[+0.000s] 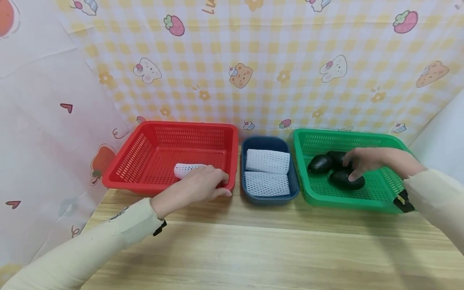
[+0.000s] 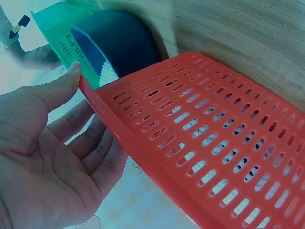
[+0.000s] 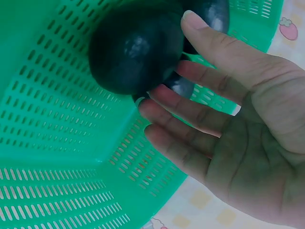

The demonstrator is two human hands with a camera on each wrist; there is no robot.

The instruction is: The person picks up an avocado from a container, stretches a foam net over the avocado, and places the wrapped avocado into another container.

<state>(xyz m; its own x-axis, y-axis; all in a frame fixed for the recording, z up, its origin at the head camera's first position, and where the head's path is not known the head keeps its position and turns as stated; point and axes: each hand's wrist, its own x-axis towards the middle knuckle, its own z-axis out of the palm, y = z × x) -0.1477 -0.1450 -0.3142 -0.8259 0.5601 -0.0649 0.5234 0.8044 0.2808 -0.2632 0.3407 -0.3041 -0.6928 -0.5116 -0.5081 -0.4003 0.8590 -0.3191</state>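
Note:
My left hand point(image 1: 204, 183) holds the near right corner of the red basket point(image 1: 127, 185), its thumb outside the rim and its fingers on the inner side. A white foam net sleeve point(image 1: 186, 169) lies in that basket, partly hidden behind the hand; whether it has anything inside I cannot tell. Over the green basket point(image 1: 362, 202), my right hand point(image 1: 367, 159) reaches in with fingers spread. Its thumb touches the near dark avocado point(image 3: 136, 47), and the other fingertips lie along that avocado's edge. Two more avocados, one at the left point(image 1: 320, 164), sit close behind.
Between the baskets stands a dark blue bin point(image 1: 270, 200) with two stacks of white foam net sleeves point(image 1: 267, 161). All three containers are on a wooden table point(image 1: 261, 249). A patterned cloth point(image 1: 261, 52) hangs behind them.

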